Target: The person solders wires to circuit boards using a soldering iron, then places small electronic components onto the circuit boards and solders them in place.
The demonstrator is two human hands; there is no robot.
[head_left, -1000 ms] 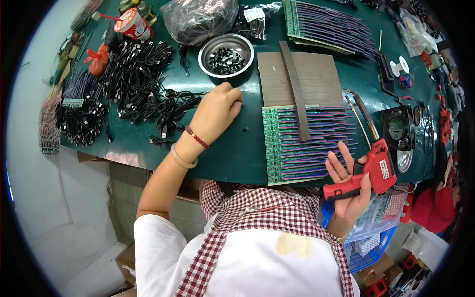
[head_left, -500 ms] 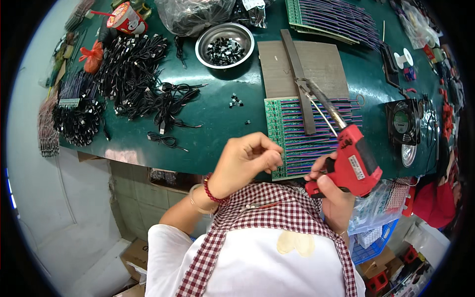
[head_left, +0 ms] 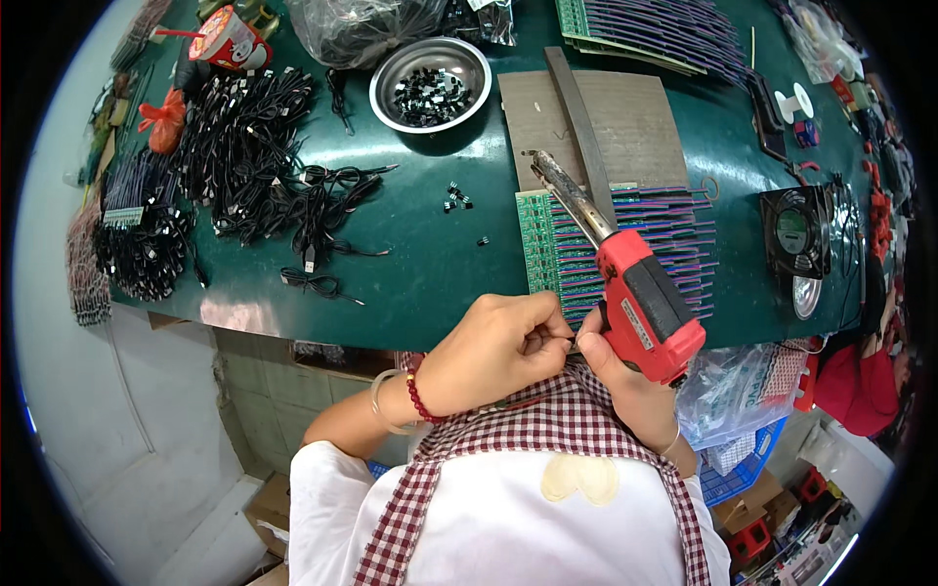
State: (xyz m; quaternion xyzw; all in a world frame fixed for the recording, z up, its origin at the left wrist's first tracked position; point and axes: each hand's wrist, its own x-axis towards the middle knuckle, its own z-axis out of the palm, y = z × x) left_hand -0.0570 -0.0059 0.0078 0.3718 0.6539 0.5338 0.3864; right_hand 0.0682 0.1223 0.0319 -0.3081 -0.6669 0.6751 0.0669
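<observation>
Right hand (head_left: 625, 376) wraps its grip around a red soldering gun (head_left: 640, 303), tip angled up over a green circuit board (head_left: 547, 249). Left hand (head_left: 493, 352), fingers pinched shut, touches the right at the green table (head_left: 420, 273) edge.

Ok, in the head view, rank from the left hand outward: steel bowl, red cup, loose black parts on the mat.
From the left hand:
1. Loose black parts, just ahead on the green mat.
2. Steel bowl, farther ahead, mid-table.
3. Red cup, far-left corner.
</observation>
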